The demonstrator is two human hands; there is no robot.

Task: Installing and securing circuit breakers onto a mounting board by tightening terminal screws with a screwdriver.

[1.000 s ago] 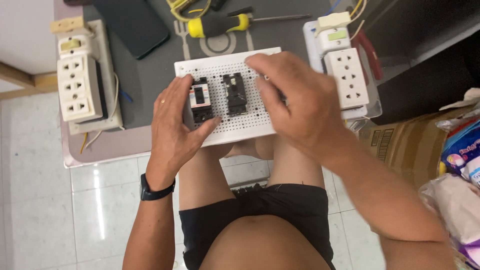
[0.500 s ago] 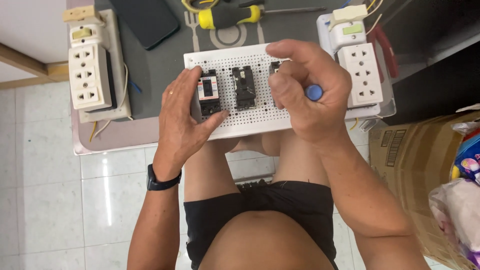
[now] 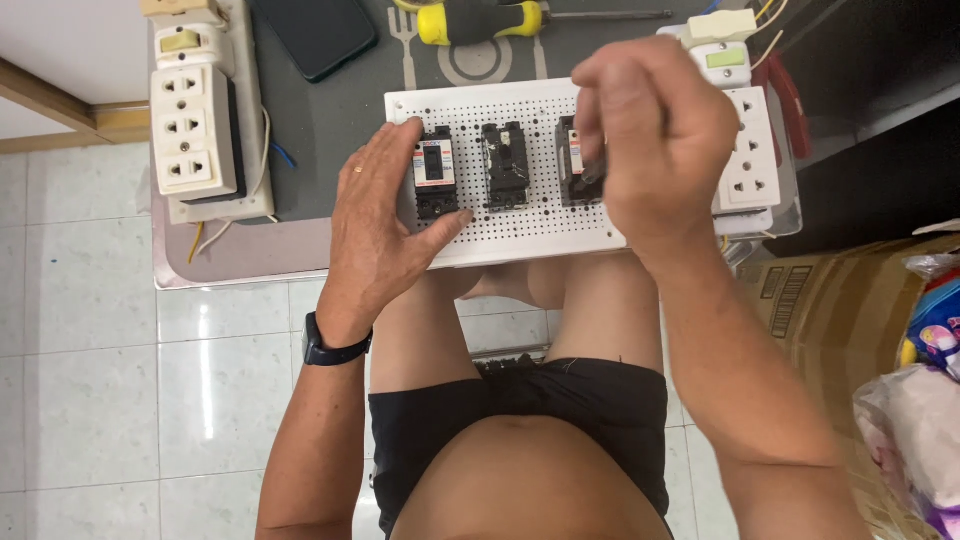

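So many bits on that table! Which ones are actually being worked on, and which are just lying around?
In use:
white perforated board, steadied by the left hand
three breakers: left, middle, right under the right hand

Lying about:
yellow-handled screwdriver
dark phone
left socket strip
right socket strip
cardboard box

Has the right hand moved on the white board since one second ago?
Yes. The right hand shifted toward the board's right end, uncovering the middle breaker; it now sits over the third breaker.
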